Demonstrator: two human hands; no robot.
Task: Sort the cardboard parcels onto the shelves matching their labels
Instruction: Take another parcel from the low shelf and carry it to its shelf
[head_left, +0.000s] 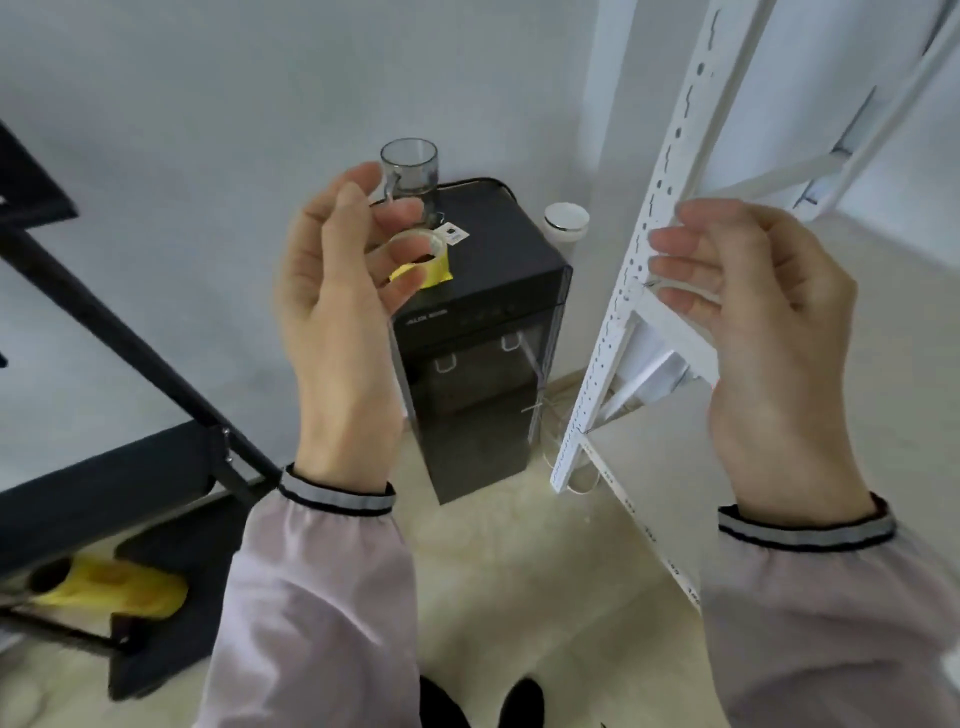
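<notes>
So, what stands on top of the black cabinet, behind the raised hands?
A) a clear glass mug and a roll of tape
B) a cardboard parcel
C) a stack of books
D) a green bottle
A: a clear glass mug and a roll of tape stand on the black cabinet; no parcel is in view.

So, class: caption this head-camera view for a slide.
Both empty hands, left and right, raised before a black water dispenser.
</notes>
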